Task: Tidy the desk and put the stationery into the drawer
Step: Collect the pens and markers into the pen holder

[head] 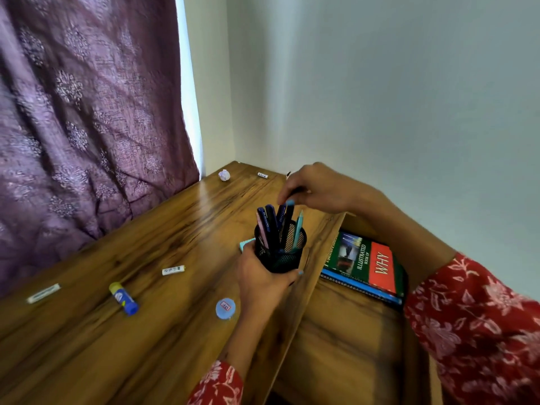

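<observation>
Left hand (260, 283) wraps its fingers round the black mesh pen holder (280, 252) at the desk (175, 223) edge beside the open drawer (350, 340); right hand (318, 185) pinches a dark pen (287, 217) standing in it

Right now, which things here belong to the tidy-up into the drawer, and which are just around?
Job:
- mesh pen holder, gripped by left hand
- pens, right hand at their tops
- glue stick
- white erasers
- round blue case
- open drawer

Around:
- curtain
- crumpled paper
- book, already in drawer
</observation>
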